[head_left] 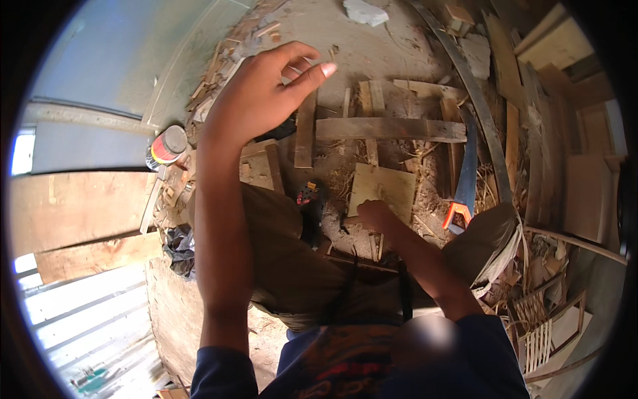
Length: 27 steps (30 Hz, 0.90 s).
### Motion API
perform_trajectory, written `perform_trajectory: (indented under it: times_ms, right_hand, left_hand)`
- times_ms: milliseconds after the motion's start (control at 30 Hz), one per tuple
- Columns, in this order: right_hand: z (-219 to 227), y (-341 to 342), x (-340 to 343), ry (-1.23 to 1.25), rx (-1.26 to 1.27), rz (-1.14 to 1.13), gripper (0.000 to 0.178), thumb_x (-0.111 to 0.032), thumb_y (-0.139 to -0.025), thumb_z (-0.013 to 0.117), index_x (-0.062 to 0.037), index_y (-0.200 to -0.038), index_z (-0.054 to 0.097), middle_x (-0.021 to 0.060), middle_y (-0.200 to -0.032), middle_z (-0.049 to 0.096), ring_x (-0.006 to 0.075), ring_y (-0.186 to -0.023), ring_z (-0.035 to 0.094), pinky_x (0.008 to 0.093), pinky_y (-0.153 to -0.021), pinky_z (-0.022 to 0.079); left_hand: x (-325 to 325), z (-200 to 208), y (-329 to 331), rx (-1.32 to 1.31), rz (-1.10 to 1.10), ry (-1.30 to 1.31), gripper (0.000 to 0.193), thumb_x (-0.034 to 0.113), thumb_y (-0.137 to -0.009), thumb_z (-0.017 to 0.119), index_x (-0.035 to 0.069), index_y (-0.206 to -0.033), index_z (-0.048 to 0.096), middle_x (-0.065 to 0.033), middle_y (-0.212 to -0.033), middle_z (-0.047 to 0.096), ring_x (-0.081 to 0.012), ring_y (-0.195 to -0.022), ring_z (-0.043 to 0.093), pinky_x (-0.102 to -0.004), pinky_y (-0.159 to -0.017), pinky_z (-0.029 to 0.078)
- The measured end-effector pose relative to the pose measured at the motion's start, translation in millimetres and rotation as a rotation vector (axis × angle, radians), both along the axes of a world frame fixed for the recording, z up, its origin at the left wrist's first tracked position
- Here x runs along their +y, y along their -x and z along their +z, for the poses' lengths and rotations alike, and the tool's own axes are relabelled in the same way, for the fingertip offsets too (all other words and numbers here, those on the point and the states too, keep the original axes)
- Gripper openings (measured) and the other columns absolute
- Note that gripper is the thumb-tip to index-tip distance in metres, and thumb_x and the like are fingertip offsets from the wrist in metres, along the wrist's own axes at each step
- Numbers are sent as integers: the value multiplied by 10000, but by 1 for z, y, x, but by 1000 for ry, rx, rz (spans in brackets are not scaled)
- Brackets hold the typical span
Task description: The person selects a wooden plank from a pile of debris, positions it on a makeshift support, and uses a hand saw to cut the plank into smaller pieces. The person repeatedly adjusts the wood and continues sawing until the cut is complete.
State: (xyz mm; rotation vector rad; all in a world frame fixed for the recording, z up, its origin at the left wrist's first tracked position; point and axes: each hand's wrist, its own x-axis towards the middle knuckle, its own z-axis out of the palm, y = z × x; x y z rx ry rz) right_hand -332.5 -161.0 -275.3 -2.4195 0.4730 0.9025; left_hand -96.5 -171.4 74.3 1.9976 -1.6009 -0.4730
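Note:
My left hand (269, 90) is raised high above the work area, its fingers loosely curled and apart from the thumb. I see nothing held in it. Lower down, my right hand (377, 215) is closed at the near edge of a square, pale wooden board (389, 185). What its fingers grip, if anything, is hidden. Beyond this board, a long wooden plank (392, 130) lies crosswise over several narrower pieces of wood. A handsaw (467, 166) with a dark blade and orange handle lies to the right, beside my knee.
A paint can (169, 145) stands at the left near wood scraps. A long, dark curved strip (475, 93) runs down the right side. Boards lean at the far right, above a woven wooden frame (538, 342). A pale stone block (365, 12) lies at the far end.

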Motion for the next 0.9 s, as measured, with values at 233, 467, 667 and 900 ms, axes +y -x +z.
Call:
perform_trajectory:
  times_ms: [233, 467, 667, 900]
  right_hand:
    - [71, -58, -27, -190, 58, -364, 336, -246, -923, 691, -9, -1156, 648, 155, -875, 701, 289, -763, 698, 437, -700, 546]
    - [20, -147, 22, -173, -619, -731, 442, -371, -900, 711, -6, -1139, 644, 254, -1043, 697, 415, -1002, 682, 496, -845, 529]
    - [-16, -23, -37, -9, -495, -608, 633, -535, -965, 585, -3, -1307, 604, 231, -1261, 650, 341, -1176, 635, 449, -1001, 488]
    - [-72, 162, -71, 421, -239, -1393, 323, -177, -860, 618, 36, -1093, 690, 271, -1073, 703, 411, -958, 706, 536, -831, 564]
  left_hand:
    - [31, 12, -30, 16, 119, 123, 403, 382, -977, 681, 40, -1188, 694, -96, -1099, 731, -199, -1029, 676, -344, -910, 515]
    - [32, -13, -32, 26, 55, 113, 535, 524, -937, 662, 47, -1179, 683, -190, -1065, 736, -306, -1035, 714, -393, -884, 540]
    - [8, -26, -15, 8, -109, -31, 557, 524, -953, 646, 49, -1243, 660, -188, -1114, 730, -303, -1070, 701, -406, -906, 541]
    - [-55, -151, 57, -264, -256, -660, 485, 483, -1027, 527, 72, -1272, 610, -163, -1282, 654, -305, -1191, 626, -518, -1103, 425]
